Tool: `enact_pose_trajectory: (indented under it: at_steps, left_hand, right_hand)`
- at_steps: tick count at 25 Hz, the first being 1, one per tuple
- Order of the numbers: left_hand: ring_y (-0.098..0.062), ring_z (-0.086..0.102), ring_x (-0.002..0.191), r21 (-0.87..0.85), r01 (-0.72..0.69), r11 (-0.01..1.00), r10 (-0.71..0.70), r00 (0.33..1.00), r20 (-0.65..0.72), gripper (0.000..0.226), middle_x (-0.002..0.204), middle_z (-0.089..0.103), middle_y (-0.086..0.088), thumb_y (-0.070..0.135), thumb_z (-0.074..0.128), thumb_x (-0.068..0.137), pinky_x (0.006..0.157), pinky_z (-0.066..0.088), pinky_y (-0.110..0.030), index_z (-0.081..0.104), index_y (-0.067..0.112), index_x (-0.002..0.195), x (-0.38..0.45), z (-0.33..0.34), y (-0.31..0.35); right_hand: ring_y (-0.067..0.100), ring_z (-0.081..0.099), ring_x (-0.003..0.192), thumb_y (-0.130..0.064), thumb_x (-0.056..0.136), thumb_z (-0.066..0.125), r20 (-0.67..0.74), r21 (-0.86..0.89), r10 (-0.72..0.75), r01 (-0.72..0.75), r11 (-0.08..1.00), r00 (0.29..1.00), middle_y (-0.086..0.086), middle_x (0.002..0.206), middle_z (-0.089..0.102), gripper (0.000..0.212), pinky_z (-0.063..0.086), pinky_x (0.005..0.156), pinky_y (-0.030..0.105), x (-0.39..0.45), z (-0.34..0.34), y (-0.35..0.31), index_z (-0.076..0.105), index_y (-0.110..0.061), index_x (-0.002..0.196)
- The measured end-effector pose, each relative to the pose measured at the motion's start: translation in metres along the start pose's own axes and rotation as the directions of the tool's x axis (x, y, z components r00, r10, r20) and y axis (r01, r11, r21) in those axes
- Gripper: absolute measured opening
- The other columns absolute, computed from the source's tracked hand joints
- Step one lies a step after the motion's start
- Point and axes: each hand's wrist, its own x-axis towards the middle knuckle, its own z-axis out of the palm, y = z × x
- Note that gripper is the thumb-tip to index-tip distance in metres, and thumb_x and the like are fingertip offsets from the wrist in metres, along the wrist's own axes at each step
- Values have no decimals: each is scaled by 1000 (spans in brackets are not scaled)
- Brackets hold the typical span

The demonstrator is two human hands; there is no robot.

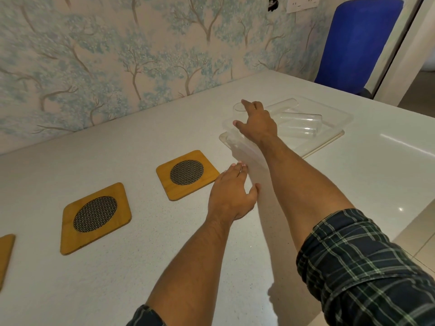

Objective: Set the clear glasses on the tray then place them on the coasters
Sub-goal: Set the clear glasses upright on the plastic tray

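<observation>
Head view: the right hand reaches over the near-left corner of the clear tray, its grip spread and released, index finger touching the rim of a lying glass at the tray's far side; it clasps nothing yet. Just right of that grip two more clear glasses lie on their sides in the tray. Below the right wrist, the left hand has its grip half-curled beside another glass that lies on the desk, thumb and fingertips at its near end; whether it actually clamps the glass I cannot tell, the glass being blurred and nearly invisible. Left of that grip sit the wooden coasters, well apart from the tray, none bearing a glass.

The step in hand looks like gathering glasses. To do it well, close around each glass's middle, not its rim, since lying cylinders may roll; uncross the arms before lifting, and stand each upright.
</observation>
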Motion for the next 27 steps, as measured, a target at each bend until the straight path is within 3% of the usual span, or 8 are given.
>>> enact_pose_trajectory:
  at_steps: [3,5,8,12,15,19,27]
  left_hand:
    - [-17,14,158,21,4,1000,-4,1000,0,77,172,20,1,61,32,100,128,17,-43,22,19,164,6,-5,-7]
    - [-16,12,159,34,2,999,-2,1000,0,76,172,17,1,59,32,101,128,14,-41,21,18,164,12,-10,-12]
    - [-15,11,159,29,6,1000,-5,1000,-9,76,172,17,0,58,33,102,128,12,-39,21,17,164,17,-12,-17]
    - [-16,12,159,37,17,999,-17,1000,-9,78,172,17,-1,59,32,101,128,12,-39,22,16,164,13,-12,-28]
    - [-15,11,159,51,22,998,-22,1000,1,78,173,16,-1,60,31,101,129,11,-38,20,16,164,13,-13,-33]
    - [-15,10,159,50,23,999,-23,1000,7,79,173,15,0,61,30,101,129,11,-39,19,17,164,11,-13,-31]
    - [-15,11,159,42,20,999,-22,999,27,78,173,15,0,61,31,101,129,11,-38,19,17,165,-2,-6,-29]
  right_hand:
    - [33,47,137,-68,92,52,61,11,-51,50,999,997,6,162,31,82,46,101,50,7,-11,-3,22,-34,160]
    - [32,47,138,-75,95,35,15,69,-60,59,996,998,6,162,34,78,43,105,52,10,-23,2,16,-38,161]
    - [35,50,135,-57,106,24,-158,33,41,-36,999,987,11,153,48,59,38,108,52,16,-40,28,24,-33,160]
    - [37,50,133,-40,110,30,-66,-199,165,-175,964,984,12,149,53,48,30,113,54,15,-37,67,39,-27,155]
    - [35,45,140,-45,105,47,8,-260,147,-140,955,989,9,154,47,52,27,116,53,11,-34,74,41,-27,154]
    - [34,45,137,-40,94,69,18,-317,105,-94,944,994,10,152,46,63,34,112,51,6,-35,75,48,-25,150]
    - [33,48,125,-34,89,74,0,-474,41,-36,880,999,14,138,51,56,43,104,48,-1,-27,77,59,-15,140]
